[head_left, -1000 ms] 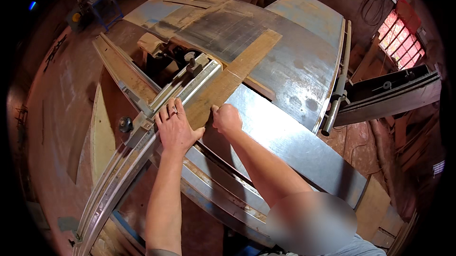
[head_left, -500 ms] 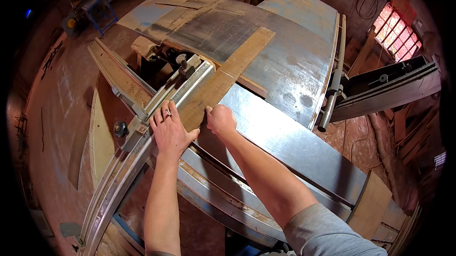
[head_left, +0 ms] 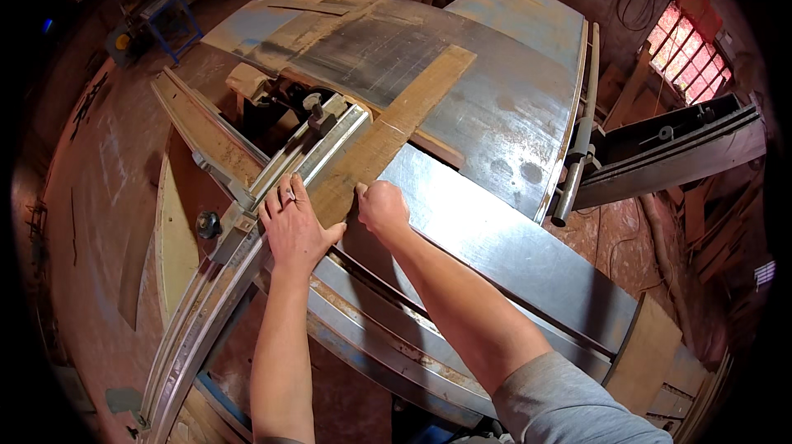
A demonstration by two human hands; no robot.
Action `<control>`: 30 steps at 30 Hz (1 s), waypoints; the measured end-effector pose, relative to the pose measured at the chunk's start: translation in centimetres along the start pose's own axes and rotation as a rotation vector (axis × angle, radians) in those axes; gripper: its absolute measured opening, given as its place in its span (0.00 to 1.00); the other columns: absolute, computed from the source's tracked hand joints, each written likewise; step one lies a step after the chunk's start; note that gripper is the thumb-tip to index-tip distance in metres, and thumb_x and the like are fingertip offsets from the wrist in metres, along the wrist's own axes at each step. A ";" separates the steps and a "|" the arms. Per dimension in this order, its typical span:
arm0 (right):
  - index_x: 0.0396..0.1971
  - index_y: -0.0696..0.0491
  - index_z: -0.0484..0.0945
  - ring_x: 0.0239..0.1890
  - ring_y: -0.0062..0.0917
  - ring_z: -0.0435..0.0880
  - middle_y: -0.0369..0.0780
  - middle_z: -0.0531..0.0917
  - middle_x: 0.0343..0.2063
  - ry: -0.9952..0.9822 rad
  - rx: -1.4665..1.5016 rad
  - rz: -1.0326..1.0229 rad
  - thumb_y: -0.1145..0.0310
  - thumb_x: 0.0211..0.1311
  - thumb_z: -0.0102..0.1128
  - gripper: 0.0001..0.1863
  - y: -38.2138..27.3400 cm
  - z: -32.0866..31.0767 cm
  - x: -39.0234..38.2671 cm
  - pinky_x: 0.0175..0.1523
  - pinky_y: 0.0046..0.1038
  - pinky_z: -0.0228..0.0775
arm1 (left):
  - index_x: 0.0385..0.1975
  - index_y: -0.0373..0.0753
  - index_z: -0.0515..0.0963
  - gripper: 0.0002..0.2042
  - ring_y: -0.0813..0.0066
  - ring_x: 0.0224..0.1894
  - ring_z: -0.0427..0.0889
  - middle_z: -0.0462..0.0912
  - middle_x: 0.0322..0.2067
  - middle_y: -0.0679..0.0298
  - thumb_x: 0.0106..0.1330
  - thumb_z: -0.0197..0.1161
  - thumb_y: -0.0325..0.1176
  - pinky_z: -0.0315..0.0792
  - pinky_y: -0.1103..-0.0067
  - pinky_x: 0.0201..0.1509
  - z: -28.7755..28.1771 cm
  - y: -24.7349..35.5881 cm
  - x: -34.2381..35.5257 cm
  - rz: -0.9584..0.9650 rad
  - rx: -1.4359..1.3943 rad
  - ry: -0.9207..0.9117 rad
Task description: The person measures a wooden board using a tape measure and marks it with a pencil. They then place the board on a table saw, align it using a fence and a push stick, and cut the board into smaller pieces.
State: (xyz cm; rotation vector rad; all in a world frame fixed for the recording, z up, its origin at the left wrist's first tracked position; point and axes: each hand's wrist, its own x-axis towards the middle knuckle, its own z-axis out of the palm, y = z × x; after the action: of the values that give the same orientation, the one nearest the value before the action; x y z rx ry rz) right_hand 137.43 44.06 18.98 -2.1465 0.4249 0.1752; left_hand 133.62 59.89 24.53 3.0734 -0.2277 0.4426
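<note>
A long brown wooden board (head_left: 388, 126) lies slantwise across the metal saw table, along a silver metal fence (head_left: 334, 147). My left hand (head_left: 295, 225) rests at the board's near end, its fingers stretched out flat toward the fence and its thumb spread at the end of the wood. A ring shows on one finger. At the board's right edge my right hand (head_left: 384, 206) is closed, knuckles up, with thumb and forefinger against the wood. Its other fingertips are hidden. A bright metal strip of the saw table (head_left: 470, 209) runs beside that hand.
Left of the fence are a black clamp knob (head_left: 208, 225) and a wooden-faced rail (head_left: 206, 135). A grey metal tube (head_left: 577, 164) runs along the table's right side. A blue stand (head_left: 173, 28) is at the far left. A wooden piece (head_left: 643, 341) lies at the near right.
</note>
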 end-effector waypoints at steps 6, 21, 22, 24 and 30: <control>0.21 0.61 0.83 0.18 0.35 0.86 0.43 0.84 0.15 0.089 -0.088 -0.097 0.54 0.73 0.53 0.27 0.9 0.8 0.5 0.34 0.39 0.81 | 0.69 0.32 0.60 0.56 0.53 0.66 0.65 0.66 0.67 0.53 0.40 0.81 0.52 0.58 0.58 0.71 0.0 0.2 0.2 -0.002 -0.018 -0.001; 0.21 0.62 0.84 0.24 0.40 0.88 0.47 0.85 0.17 0.114 -0.120 -0.088 0.53 0.72 0.54 0.27 0.1 0.5 0.2 0.38 0.41 0.81 | 0.70 0.30 0.60 0.55 0.53 0.65 0.66 0.66 0.68 0.53 0.42 0.80 0.53 0.58 0.58 0.71 0.1 0.2 0.2 0.001 0.021 0.004; 0.22 0.62 0.84 0.25 0.41 0.88 0.47 0.85 0.17 0.103 -0.117 -0.081 0.53 0.72 0.54 0.27 0.0 0.5 0.2 0.39 0.42 0.81 | 0.70 0.31 0.60 0.55 0.53 0.65 0.66 0.66 0.68 0.53 0.42 0.80 0.53 0.58 0.58 0.71 0.1 0.1 0.2 0.000 0.020 0.001; 0.22 0.62 0.84 0.25 0.41 0.88 0.47 0.85 0.18 0.092 -0.111 -0.071 0.53 0.72 0.54 0.27 -0.1 0.4 0.2 0.39 0.42 0.81 | 0.69 0.31 0.60 0.55 0.53 0.65 0.67 0.67 0.68 0.54 0.42 0.80 0.53 0.58 0.58 0.71 0.1 0.1 0.2 0.000 0.019 0.001; 0.21 0.61 0.84 0.24 0.40 0.88 0.46 0.85 0.17 0.120 -0.134 -0.080 0.54 0.72 0.54 0.27 -0.1 0.5 0.3 0.39 0.41 0.81 | 0.69 0.31 0.61 0.55 0.53 0.64 0.67 0.67 0.67 0.54 0.41 0.80 0.53 0.59 0.59 0.70 0.2 0.1 0.3 0.001 0.014 0.019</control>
State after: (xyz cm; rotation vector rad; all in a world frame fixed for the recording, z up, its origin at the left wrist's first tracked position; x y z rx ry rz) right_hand 137.77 44.47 18.65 -2.3098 0.4055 0.0305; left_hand 133.93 59.72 24.38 3.0817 -0.2268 0.4753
